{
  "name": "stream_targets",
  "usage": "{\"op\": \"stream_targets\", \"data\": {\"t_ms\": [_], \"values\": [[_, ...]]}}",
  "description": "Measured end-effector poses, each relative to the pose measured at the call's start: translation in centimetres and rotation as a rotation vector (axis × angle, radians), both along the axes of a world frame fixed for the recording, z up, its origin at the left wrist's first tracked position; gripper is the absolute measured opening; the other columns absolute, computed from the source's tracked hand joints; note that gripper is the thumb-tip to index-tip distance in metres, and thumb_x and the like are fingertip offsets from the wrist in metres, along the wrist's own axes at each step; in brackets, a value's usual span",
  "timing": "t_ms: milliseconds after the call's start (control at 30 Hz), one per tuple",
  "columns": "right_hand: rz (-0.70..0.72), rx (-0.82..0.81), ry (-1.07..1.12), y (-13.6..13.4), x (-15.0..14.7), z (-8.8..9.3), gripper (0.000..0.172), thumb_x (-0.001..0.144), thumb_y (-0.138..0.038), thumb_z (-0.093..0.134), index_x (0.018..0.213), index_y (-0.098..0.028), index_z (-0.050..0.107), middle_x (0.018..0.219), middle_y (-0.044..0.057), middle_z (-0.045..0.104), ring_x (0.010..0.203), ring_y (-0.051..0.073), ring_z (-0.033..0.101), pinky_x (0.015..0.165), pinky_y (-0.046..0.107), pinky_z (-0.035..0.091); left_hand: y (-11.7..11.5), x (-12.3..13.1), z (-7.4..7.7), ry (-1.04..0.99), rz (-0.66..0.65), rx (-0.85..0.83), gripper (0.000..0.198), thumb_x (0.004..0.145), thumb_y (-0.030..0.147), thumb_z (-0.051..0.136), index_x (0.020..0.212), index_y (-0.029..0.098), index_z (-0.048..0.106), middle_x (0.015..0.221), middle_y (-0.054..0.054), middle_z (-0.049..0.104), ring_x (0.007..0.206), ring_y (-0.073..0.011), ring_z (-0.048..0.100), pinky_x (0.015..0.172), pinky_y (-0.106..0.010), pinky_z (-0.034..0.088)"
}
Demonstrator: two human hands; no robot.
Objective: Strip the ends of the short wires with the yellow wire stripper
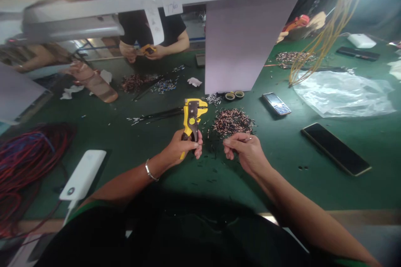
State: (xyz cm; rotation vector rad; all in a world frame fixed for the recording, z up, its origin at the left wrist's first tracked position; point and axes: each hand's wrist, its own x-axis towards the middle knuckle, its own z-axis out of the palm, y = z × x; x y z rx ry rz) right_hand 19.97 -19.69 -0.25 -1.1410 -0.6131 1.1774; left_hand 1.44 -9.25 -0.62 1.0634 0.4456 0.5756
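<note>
My left hand [184,148] is wrapped round the handles of a yellow and black wire stripper [192,119], whose jaws point up and to the right. To its right, my right hand [244,150] is closed in a pinch at the near edge of a pile of short dark wire pieces with coppery ends [234,122]. Whatever lies between its fingertips is too small to make out. Left of the stripper, a bundle of black wires [163,114] with pale tips lies on the green table [206,192]. Small dark scraps are scattered between my hands.
A keypad phone [276,104], a dark smartphone [336,149] and a plastic bag [344,94] lie right. Tape rolls [234,96] touch a grey panel [241,46]. Left are a white power bank [83,174] and red cables [34,158]. Other people's hands work across the table.
</note>
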Motion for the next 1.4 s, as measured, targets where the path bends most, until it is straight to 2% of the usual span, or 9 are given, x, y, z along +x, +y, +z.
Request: {"op": "stream_targets", "data": {"t_ms": [133,267,367,500,667,933,1200,1400], "values": [[-0.053,0.027,-0.006,-0.1,0.7,0.3,0.018,0.064,-0.023,0.080,0.053,-0.018,0.067,0.047,0.001,0.064,0.036,0.010,0.051,0.037,0.025,0.039,0.1,-0.1,0.0,-0.009,0.022,0.010,0.022,0.066,0.006,0.066,0.086,0.011,0.060,0.073,0.000,0.059,0.050,-0.0112,0.056,0.047,-0.030,0.049],[-0.184,0.117,-0.039,-0.1,2.0,0.9,0.017,0.067,-0.021,0.078,0.054,-0.019,0.067,0.049,0.000,0.064,0.038,0.010,0.052,0.038,0.025,0.038,0.3,0.0,0.3,0.004,0.017,0.008,0.022,0.065,0.006,0.069,0.084,0.011,0.059,0.072,0.000,0.059,0.049,-0.0115,0.056,0.047,-0.031,0.049],[-0.269,0.168,-0.097,-0.4,2.3,1.1,0.016,0.069,-0.022,0.078,0.056,-0.020,0.068,0.052,0.000,0.064,0.041,0.010,0.053,0.041,0.026,0.040,0.3,0.0,0.4,0.036,-0.111,0.009,0.024,0.069,0.013,0.074,0.089,0.011,0.061,0.076,-0.004,0.064,0.056,-0.0148,0.060,0.054,-0.034,0.052],[-0.407,0.211,-0.318,-1.0,1.8,1.2,0.014,0.075,-0.024,0.076,0.062,-0.022,0.071,0.052,-0.002,0.063,0.045,0.011,0.054,0.045,0.029,0.042,0.3,-0.1,0.2,0.020,-0.287,0.041,0.036,0.067,0.020,0.077,0.100,0.011,0.064,0.093,-0.013,0.071,0.067,-0.0188,0.066,0.067,-0.038,0.054],[-0.508,0.250,-0.483,-1.6,1.6,1.4,0.014,0.078,-0.023,0.073,0.064,-0.022,0.070,0.054,-0.002,0.062,0.047,0.011,0.053,0.046,0.028,0.042,0.2,-0.2,0.2,-0.018,-0.410,-0.007,0.044,0.067,0.019,0.076,0.108,0.012,0.066,0.100,-0.015,0.070,0.074,-0.0215,0.067,0.073,-0.039,0.052],[-0.495,0.323,-0.344,-1.4,2.1,1.6,0.012,0.075,-0.022,0.075,0.066,-0.020,0.069,0.054,-0.001,0.063,0.044,0.010,0.054,0.042,0.026,0.042,0.2,-0.3,0.2,-0.065,-0.430,-0.092,0.048,0.064,0.015,0.075,0.111,0.010,0.065,0.101,-0.015,0.070,0.076,-0.0238,0.067,0.074,-0.042,0.052],[-0.475,0.309,-0.379,-1.6,2.2,1.4,0.013,0.076,-0.025,0.075,0.065,-0.020,0.069,0.056,-0.001,0.063,0.044,0.010,0.054,0.042,0.026,0.042,0.1,-0.2,0.2,-0.059,-0.444,-0.129,0.051,0.061,0.014,0.074,0.111,0.010,0.066,0.098,-0.014,0.070,0.077,-0.0242,0.067,0.073,-0.042,0.053],[-0.320,0.262,-0.348,-1.6,1.9,1.4,0.014,0.076,-0.026,0.075,0.065,-0.019,0.068,0.055,0.000,0.064,0.044,0.011,0.055,0.043,0.027,0.045,0.0,-0.2,0.5,-0.077,-0.483,-0.169,0.052,0.060,0.013,0.073,0.111,0.010,0.066,0.095,-0.013,0.071,0.074,-0.0253,0.068,0.072,-0.043,0.053]]}}
